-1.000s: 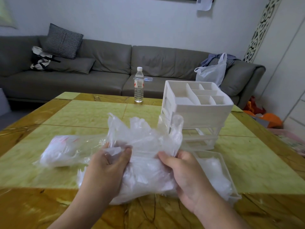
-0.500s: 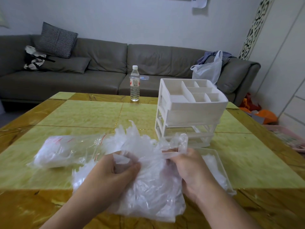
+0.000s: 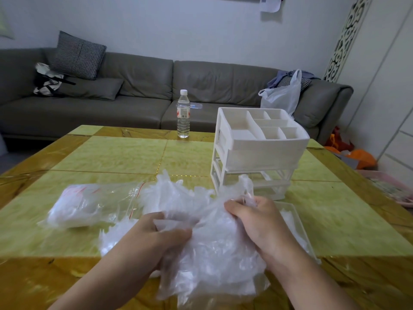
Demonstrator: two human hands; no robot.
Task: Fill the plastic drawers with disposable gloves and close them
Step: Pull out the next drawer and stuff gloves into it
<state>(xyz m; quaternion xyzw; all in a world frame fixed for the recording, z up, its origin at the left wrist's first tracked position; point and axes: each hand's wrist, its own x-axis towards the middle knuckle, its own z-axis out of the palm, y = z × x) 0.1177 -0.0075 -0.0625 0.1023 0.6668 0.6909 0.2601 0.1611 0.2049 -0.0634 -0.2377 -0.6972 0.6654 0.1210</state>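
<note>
Gloves [image 3: 214, 247] now bunched tighter btwn hands.

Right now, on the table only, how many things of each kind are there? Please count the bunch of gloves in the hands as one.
Water bottle: 1
White drawer organizer: 1
Pulled-out clear drawer: 1
Zip bag of gloves: 1
Loose bunch of gloves, held by left hand and right hand: 1
Total: 5

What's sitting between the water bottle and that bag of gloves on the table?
Nothing: in the head view, only bare table lies between the water bottle and the bag of gloves.
</note>
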